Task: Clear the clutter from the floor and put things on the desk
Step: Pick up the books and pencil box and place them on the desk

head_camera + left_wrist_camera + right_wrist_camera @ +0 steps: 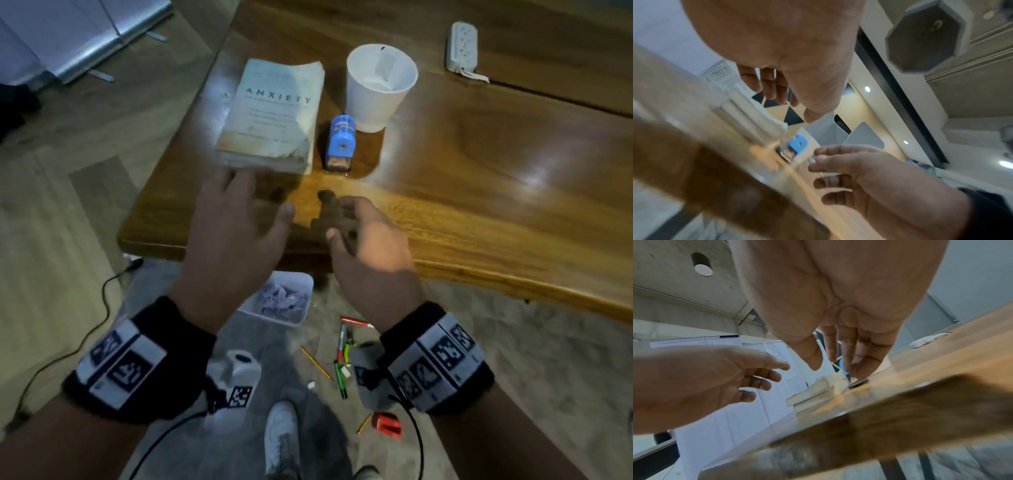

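Observation:
A worn book (272,114) titled ANXIETY lies on the wooden desk (479,171) near its left front corner. A blue pencil sharpener (339,142) stands right of the book, with a white cup (378,87) behind it. My left hand (236,219) hovers just in front of the book, fingers spread and holding nothing. My right hand (363,240) hangs over the desk's front edge, fingers relaxed and empty. On the floor below lie pens and pencils (342,356), a red sharpener (387,425) and a white tray (277,298) of crumpled paper.
A white power strip (461,46) lies at the desk's back right. A black cable (85,329) runs across the floor on the left. A white device (236,371) sits on the floor under my left wrist. My white shoe (281,442) stands near the pencils.

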`<action>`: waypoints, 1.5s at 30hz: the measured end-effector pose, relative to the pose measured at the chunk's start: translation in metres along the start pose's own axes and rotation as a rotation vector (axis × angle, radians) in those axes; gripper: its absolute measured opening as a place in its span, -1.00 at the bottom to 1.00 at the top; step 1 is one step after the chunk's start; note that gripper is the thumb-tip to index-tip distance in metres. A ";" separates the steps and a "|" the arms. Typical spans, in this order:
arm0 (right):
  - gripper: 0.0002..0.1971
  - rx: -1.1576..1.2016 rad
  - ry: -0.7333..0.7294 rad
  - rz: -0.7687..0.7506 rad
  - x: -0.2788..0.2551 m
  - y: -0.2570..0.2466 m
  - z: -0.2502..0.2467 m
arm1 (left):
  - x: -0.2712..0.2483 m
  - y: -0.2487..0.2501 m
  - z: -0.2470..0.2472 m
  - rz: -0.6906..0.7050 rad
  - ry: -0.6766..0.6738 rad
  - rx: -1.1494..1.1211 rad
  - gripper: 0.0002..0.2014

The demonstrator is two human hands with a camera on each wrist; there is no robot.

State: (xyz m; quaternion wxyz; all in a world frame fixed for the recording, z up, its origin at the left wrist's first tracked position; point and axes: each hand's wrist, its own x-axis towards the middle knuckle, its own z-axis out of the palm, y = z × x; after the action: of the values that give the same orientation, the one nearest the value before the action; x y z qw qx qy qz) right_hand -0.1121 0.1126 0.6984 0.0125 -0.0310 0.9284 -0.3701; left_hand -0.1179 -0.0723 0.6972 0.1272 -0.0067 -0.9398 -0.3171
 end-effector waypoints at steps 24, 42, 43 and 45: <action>-0.86 0.395 0.178 0.862 -0.290 0.395 0.031 | -0.260 0.078 0.379 0.075 -0.952 -0.008 -0.83; -0.84 0.799 0.097 1.189 -0.273 0.761 0.318 | -0.287 -0.083 0.729 -0.157 -1.300 -0.148 -0.72; -0.77 0.788 0.099 1.176 -0.267 0.781 0.335 | -0.287 -0.093 0.748 -0.188 -1.259 -0.146 -0.73; -0.51 0.731 0.103 1.205 -0.253 0.811 0.362 | -0.289 -0.116 0.786 -0.192 -1.242 -0.168 -0.72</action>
State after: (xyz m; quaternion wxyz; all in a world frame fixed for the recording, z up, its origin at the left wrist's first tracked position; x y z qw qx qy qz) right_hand 0.1182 0.4681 -0.1220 0.1809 0.5122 0.5997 -0.5877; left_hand -0.0335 0.3250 -0.0445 -0.4717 -0.1149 -0.8067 -0.3368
